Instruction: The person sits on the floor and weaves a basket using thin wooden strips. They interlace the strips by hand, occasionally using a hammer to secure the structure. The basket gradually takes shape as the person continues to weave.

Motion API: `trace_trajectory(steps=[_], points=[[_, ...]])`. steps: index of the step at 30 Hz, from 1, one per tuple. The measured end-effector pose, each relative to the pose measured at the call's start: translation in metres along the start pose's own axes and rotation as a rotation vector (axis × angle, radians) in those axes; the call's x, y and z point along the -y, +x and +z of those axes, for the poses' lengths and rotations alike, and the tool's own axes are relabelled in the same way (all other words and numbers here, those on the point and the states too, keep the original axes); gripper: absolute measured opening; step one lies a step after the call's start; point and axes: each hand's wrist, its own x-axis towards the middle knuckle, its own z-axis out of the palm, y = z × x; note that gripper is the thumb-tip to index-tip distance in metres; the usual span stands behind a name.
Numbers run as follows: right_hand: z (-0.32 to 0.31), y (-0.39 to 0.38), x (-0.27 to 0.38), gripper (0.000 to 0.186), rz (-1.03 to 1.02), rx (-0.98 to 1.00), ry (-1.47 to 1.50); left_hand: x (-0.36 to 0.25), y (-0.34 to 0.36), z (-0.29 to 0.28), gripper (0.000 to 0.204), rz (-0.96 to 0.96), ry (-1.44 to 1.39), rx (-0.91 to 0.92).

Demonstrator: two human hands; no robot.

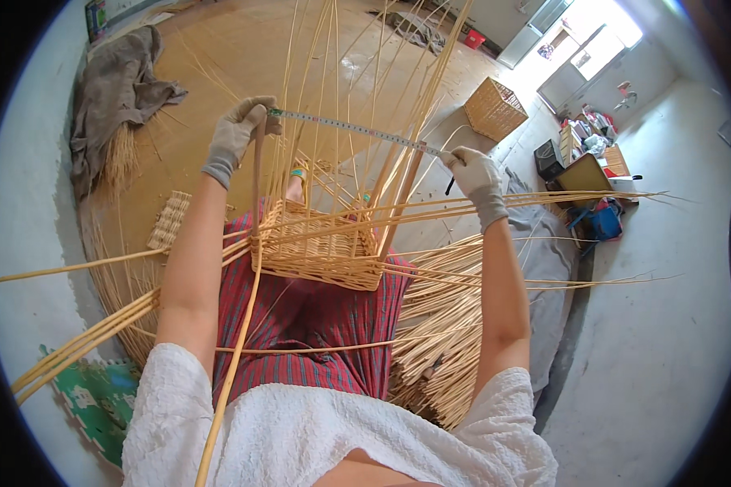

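A tape measure (345, 126) is stretched across the top of a half-woven wicker basket (321, 268) in my lap. My gloved left hand (248, 130) grips one end of the tape beside a flat upright stake (258, 174). At the other end, my gloved right hand (473, 172) is closed around the tape, near a second upright stake (410, 180). Long willow rods (325, 61) rise from the basket, and more weaving rods (455, 209) stick out to both sides. The basket rests on a red striped cloth (300, 357) over my legs.
A thick bundle of rods (443, 325) lies at my right on grey cloth. Farther off stand a finished woven basket (495, 109) and a cluttered pile with a black box (549, 161). Grey cloth (118, 89) covers rods by the left wall; a green mat (97, 406) lies nearby.
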Motion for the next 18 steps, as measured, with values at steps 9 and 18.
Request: trace_trajectory(steps=[9,18], points=[[0.021,0.005,-0.016,0.042,0.028,0.131,0.301,0.003,-0.002,0.015,0.035,0.084,0.089,-0.152],[0.100,-0.039,0.010,0.036,0.017,0.448,1.134,0.036,-0.042,0.020,0.056,-0.166,0.264,-0.282]])
